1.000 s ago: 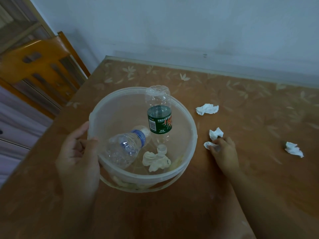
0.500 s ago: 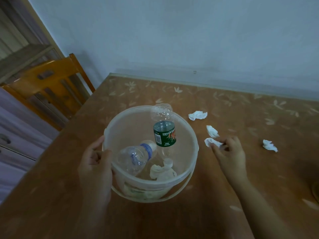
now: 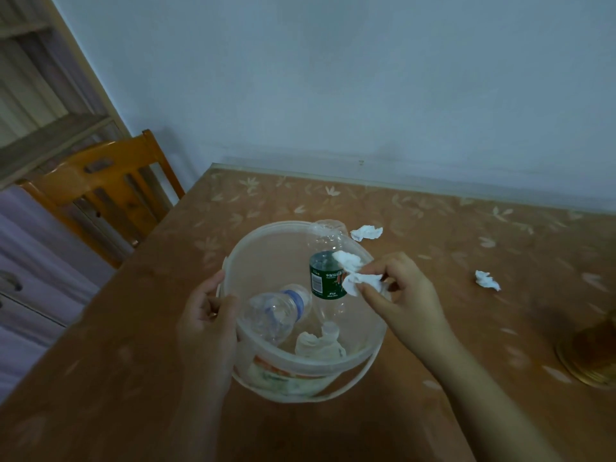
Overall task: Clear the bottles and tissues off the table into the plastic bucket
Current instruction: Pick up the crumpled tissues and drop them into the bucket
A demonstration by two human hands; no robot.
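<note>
1. Table [image 3: 433, 261]: brown leaf-print top under both hands. Wooden chair [image 3: 100, 181] well left of the left fingers.
2. Plastic bucket [image 3: 253, 235]: translucent, stands on the table, mouth open straight below the right fingertips.
3. Left hand [image 3: 206, 325]: thumb and fingers curled round the bucket's left rim, steadying it.
4. Right hand [image 3: 403, 295]: over the right rim, thumb and fingers pressed together, pinching tissue.
5. Green-label bottle [image 3: 325, 278]: in the bucket, neck down, base leaning on the far rim, just behind the right fingertips. Clear bottle [image 3: 273, 315]: lies tilted inside, between the 2 hands' fingers.
6. Held tissue [image 3: 361, 281]: 2 crumpled white lumps at the right fingertips, above the bucket's inside. Likely only a release is needed.
7. Bucket tissue [image 3: 316, 343]: on the bottom, below the fingers.
8. Far tissue [image 3: 366, 233]: on the table, beyond the right fingers, just past the far rim. Side tissue [image 3: 487, 280]: right of the right fingers. Crumpled, no clear long axis. Right hand is nearer both, so probably its next picks.
</note>
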